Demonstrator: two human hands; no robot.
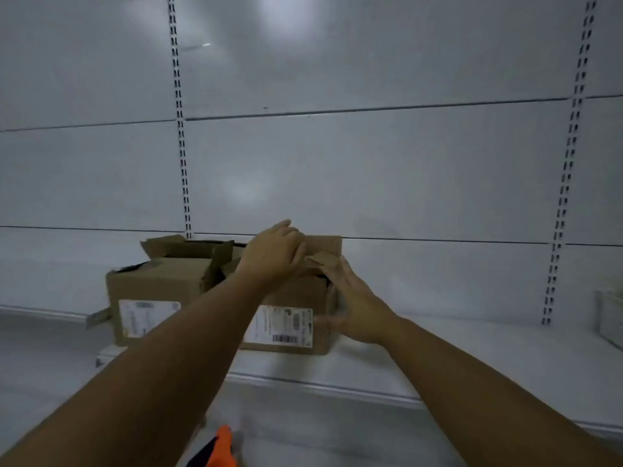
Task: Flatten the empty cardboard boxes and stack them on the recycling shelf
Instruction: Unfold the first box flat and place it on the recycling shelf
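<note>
Both hands are on the right box, which stands unflattened on the white shelf with its top flaps loose. The left hand reaches over the top of this box, its fingers curled down onto the raised rear flap, gripping it. The right hand lies against the box's right side with its fingers straight and spread up toward the top corner. Its thumb is laid across the front face just beside the white label, so it is pressing rather than clasping.

The left box stands just to the left of the right box, also upright with its flaps open. The left forearm crosses the gap between them, so I cannot tell whether they touch.

The right box's front face is set back a little from the shelf's front edge. To its right the shelf runs bare for a long stretch, up to a pale container at the frame's edge. Behind the box the back panel rises plain, with a slotted upright above and to its left. An orange object shows below the box, under the shelf edge.
</note>
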